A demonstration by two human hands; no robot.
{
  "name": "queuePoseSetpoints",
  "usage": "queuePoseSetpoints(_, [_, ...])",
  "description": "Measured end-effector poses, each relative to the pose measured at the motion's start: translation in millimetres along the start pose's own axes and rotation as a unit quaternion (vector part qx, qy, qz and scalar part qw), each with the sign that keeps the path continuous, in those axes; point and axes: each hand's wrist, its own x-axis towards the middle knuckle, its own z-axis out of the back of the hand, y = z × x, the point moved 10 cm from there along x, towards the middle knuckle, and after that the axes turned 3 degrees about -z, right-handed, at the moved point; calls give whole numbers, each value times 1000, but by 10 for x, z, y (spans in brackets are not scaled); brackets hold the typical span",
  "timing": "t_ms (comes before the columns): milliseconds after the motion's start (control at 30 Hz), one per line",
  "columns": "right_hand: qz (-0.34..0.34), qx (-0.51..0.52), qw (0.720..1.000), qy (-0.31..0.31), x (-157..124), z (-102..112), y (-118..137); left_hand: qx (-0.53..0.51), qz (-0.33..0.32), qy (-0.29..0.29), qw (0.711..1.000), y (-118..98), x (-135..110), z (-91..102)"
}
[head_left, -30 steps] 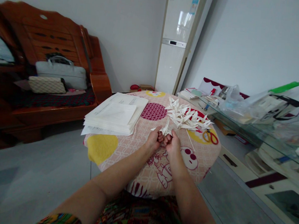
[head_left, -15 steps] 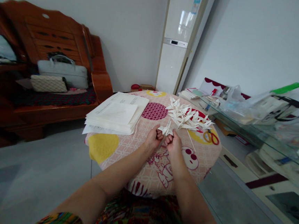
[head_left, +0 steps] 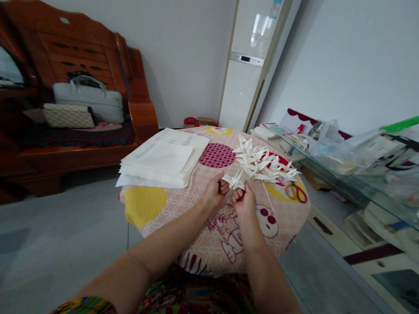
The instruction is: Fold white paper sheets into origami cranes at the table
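My left hand and my right hand are side by side over the round table, both pinched on one small white folded paper figure. Its pointed wings stick up between my fingers. Just beyond it lies a pile of several finished white paper figures. A thick stack of white paper sheets rests on the table's left side. Orange-handled scissors lie to the right of the pile.
The table wears a pink cartoon-print cloth. A wooden bench with bags stands at the left. A tall white air conditioner is at the back. A glass-topped cabinet with clutter runs along the right.
My hands have shifted slightly up and away with the paper figure, whose wings now look a little more spread. Everything else on the table is unchanged.
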Motion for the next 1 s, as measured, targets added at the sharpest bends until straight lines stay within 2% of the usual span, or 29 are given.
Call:
queuePoseSetpoints(233, [-23, 14, 1000, -3, -5, 4, -1, -15, 24, 35, 999, 18, 0, -68])
queuePoseSetpoints(467, [-17, 26, 998, 46, -13, -92, 27, -11, 19, 44, 999, 14, -19, -107])
queuePoseSetpoints(633, [8, 2, 1000, 26, -20, -79, 19, 41, 4, 62, 997, 3, -18, -124])
queuePoseSetpoints(767, [30, -11, 999, -1, -36, -42, 39, 86, 5, 43, 995, 48, -22, -64])
queuePoseSetpoints(1000, [22, -26, 999, -28, -51, -19, 11, 97, 13, 21, 995, 138, -33, -19])
